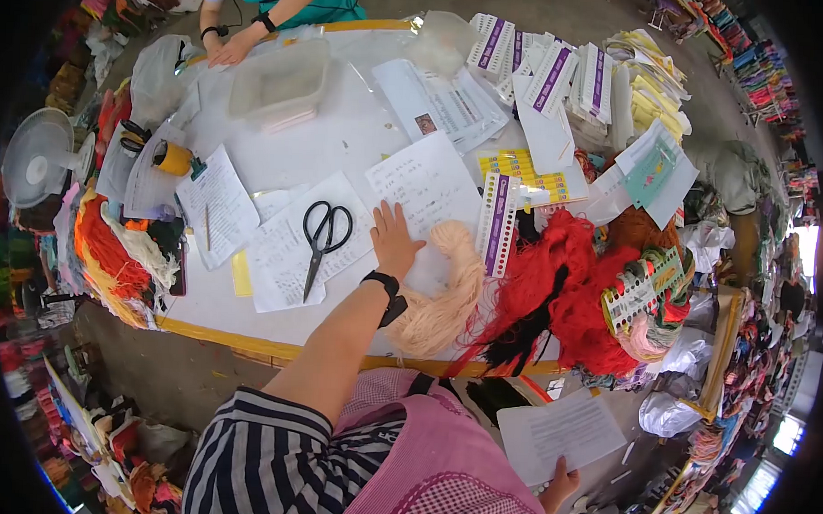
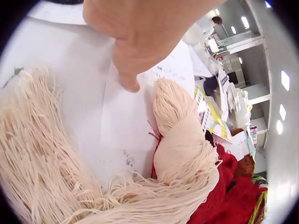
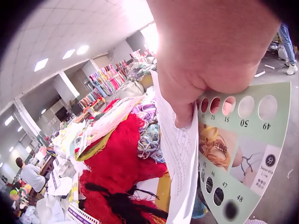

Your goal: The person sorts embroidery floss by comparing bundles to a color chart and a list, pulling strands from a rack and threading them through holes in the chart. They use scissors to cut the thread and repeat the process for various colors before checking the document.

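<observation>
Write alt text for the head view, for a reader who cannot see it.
A person's left hand rests on handwritten sheets between black scissors and a cream yarn skein on a cluttered white table. Red yarn lies farther right; the right hand holds a paper sheet by the table's near edge.

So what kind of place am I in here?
Probably a thread or embroidery workshop: your right hand holds a numbered thread card, red thread and a cream skein lie nearby, with coloured bundles in rows beyond.

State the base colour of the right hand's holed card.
The card is pale green, best seen in the right wrist view.
</observation>
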A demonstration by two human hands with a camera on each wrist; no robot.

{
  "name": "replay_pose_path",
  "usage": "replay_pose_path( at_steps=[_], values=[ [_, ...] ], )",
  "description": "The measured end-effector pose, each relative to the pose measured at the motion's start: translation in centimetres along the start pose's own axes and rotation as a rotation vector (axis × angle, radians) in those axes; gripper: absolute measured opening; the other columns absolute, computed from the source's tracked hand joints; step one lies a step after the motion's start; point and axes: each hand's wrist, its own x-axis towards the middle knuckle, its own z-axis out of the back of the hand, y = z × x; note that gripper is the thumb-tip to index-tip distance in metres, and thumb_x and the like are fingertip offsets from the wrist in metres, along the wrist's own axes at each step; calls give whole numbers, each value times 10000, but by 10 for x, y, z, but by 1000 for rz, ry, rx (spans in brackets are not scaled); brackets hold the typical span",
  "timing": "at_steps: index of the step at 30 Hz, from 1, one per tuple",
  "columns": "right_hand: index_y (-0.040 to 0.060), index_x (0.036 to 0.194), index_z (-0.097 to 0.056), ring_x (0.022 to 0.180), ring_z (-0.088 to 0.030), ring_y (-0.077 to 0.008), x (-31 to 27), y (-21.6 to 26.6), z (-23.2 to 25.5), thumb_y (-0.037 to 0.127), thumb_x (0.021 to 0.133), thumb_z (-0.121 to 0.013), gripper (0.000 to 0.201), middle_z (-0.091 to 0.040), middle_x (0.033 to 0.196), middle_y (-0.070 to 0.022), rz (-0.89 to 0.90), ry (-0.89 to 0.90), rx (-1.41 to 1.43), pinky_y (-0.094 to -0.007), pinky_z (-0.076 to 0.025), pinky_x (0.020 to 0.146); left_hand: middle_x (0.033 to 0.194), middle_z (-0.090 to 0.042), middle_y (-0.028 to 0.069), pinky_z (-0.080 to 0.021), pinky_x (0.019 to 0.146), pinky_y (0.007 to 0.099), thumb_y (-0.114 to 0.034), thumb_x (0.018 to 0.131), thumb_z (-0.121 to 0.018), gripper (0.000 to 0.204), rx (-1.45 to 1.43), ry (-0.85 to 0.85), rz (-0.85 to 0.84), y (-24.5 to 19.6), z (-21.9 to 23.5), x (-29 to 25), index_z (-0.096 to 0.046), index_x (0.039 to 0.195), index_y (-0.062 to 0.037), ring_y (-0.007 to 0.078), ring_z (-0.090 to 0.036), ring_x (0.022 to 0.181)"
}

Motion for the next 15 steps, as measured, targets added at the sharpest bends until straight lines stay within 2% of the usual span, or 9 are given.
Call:
replay_pose_path(
  at_steps=[2,3,5,6,11,14,15],
  values=[
    [-100,1066,-632,824,-623,-175,-2,-1,1,-20,852,-625,229,-674,982,-121,7,6,10,-291,-508,760,1566,-141,187,-314,1010,546,-418,669,-828,1067,56,13,-127,18,-3,9,-242,1494,-81,388,-191,1414],
    [-102,1065,-630,819,-621,-175,-3,-2,2,-16,853,-626,229,-673,978,-121,13,12,22,-291,-508,758,1566,-141,187,-314,1010,546,-418,669,-828,1067,54,13,-129,25,4,14,-242,1494,-81,388,-191,1414],
    [-103,1065,-628,815,-620,-174,-4,-5,3,-12,854,-626,230,-672,974,-118,19,3,19,-290,-507,754,1579,-152,123,-322,986,586,-415,646,-838,1077,176,77,-216,40,17,26,-245,1503,-144,370,-191,1421],
    [-104,1064,-626,811,-619,-173,-7,-7,4,-8,855,-627,230,-672,971,-115,20,-4,16,-289,-506,750,1578,-180,79,-333,965,608,-399,630,-847,1066,182,46,-239,48,21,33,-263,1500,-202,349,-205,1424],
    [-94,1036,-631,812,-617,-165,-9,-7,1,-10,854,-631,201,-672,969,-110,5,-33,6,-281,-502,751,1555,-249,81,-334,968,586,-365,634,-847,1020,298,105,-270,66,41,60,-303,1485,-221,322,-238,1418],
    [-85,1018,-634,816,-618,-162,-9,-5,-2,-12,853,-635,180,-673,971,-109,-4,-43,19,-280,-501,756,1545,-274,80,-343,956,572,-337,690,-812,913,277,114,-290,71,38,62,-344,1461,-192,329,-252,1411],
    [-80,1011,-635,819,-620,-162,-10,-4,-3,-13,854,-637,171,-674,972,-109,-7,-49,10,-281,-502,759,1518,-307,89,-352,952,555,-310,697,-794,867,194,-10,-284,73,30,59,-367,1436,-156,330,-293,1378]
  ],
)
